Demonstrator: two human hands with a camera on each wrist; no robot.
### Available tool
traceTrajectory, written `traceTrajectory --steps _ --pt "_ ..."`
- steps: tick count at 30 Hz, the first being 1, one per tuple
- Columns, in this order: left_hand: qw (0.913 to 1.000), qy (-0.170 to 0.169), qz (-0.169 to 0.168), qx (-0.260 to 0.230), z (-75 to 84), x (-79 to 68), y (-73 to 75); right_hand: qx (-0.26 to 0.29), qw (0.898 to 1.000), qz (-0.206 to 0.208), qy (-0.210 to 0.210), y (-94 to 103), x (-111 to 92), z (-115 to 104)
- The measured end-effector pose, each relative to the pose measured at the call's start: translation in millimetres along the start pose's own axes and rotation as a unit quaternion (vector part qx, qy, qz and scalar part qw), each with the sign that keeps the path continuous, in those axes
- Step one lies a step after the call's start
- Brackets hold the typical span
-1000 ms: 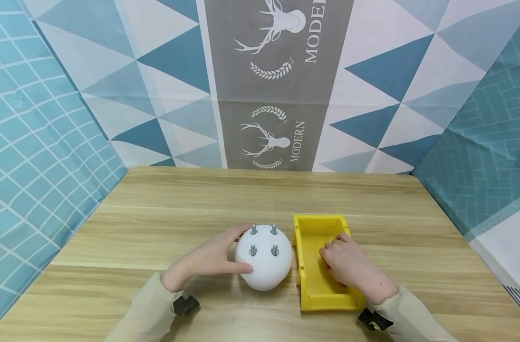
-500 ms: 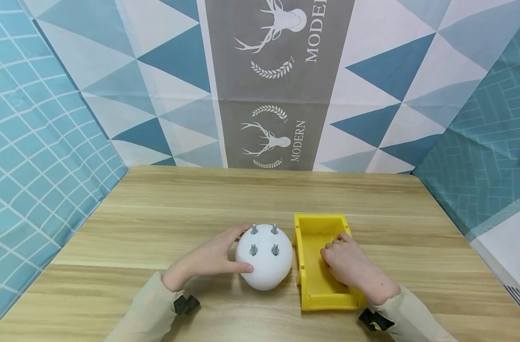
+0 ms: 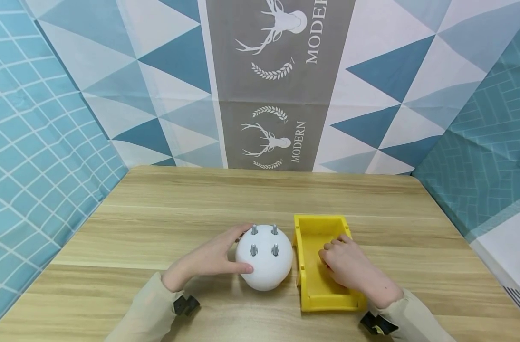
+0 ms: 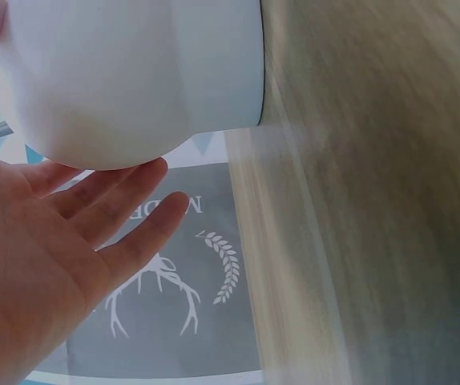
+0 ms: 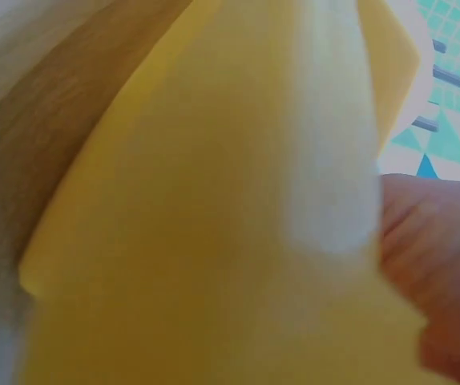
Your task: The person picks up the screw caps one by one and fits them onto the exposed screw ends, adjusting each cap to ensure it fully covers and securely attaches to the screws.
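1. Steady the white domed body (image 3: 264, 275) where it stands on the wooden table (image 3: 157, 223), left of the yellow bin (image 3: 328, 303) and just beside it. The left hand (image 3: 210, 255) grips it from the left, thumb on the near side and fingers around the far side; that wide span seems right for a smooth, round surface.
2. In the left wrist view the little finger (image 4: 146, 241) sits off the surface. Bringing it in would probably help against twisting, but squeezing hard could make the dome slip.
3. Leave the four metal studs (image 3: 253, 250) uncovered. They point upward on top, and the left hand's present hold suits that, with the thumb below the near pair.
4. The right hand (image 3: 347, 263) is down inside the bin with its fingers bent. Their tips are hidden and the right wrist view is blurred, so I cannot tell whether they grasp anything. The step looks like picking something from the bin: a light fingertip pinch should serve better than a fistful.
5. Lift clear of the bin's left wall before crossing leftward, lest the wall knock the dome.
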State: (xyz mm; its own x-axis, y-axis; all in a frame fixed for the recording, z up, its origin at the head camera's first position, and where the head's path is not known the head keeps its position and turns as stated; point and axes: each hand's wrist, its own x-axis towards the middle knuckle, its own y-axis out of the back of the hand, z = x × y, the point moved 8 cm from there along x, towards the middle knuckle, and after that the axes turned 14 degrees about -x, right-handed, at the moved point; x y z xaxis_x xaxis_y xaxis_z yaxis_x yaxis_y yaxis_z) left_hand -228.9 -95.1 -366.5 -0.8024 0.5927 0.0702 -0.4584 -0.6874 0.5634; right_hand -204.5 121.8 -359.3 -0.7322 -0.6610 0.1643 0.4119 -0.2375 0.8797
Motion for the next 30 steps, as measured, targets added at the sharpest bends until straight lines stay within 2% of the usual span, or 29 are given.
traceTrajectory --steps 10,22,30 --pt "1.0000 -0.003 -0.001 -0.001 0.8 -0.6 -0.3 0.005 0.999 0.054 0.006 16.5 -4.6 -1.6" --pt "1.0000 -0.007 -0.002 -0.001 3.0 -0.7 0.3 0.008 0.995 0.101 -0.014 37.9 -2.1 -4.2" --pt "1.0000 -0.008 -0.003 0.004 3.3 -0.5 0.4 0.002 0.994 0.112 -0.015 49.5 3.4 -9.1"
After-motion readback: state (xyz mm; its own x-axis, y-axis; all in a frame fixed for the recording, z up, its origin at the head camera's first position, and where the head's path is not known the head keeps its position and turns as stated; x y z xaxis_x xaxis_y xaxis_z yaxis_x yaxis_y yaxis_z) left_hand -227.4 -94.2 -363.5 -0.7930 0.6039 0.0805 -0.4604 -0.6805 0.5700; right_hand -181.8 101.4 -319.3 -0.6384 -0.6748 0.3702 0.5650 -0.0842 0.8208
